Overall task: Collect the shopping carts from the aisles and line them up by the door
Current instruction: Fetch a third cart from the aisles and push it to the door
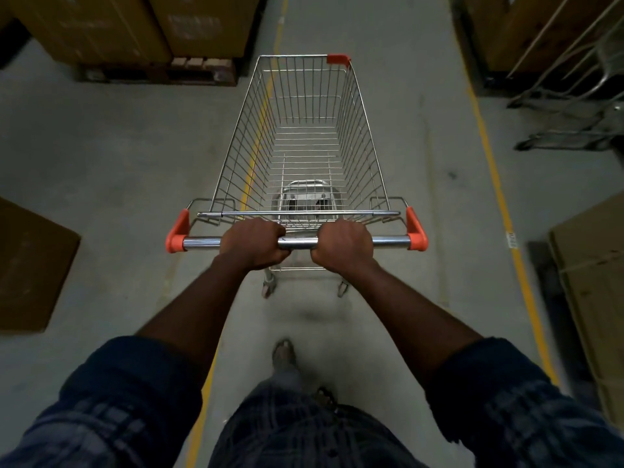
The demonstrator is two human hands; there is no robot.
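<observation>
I see left hand [253, 243] with fingers curled around the chrome handle bar [297, 243], right hand [342, 244] gripping the same bar just beside, shopping cart [305, 153] stretching ahead of the fingers, yellow floor line [202, 383] passing beneath, cardboard boxes [202, 25] further ahead.

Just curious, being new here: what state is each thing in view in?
shopping cart: upright, basket empty.
handle bar: gripped by both hands.
left hand: curled round the bar.
right hand: curled round the bar.
cardboard boxes: closed, on a pallet.
</observation>
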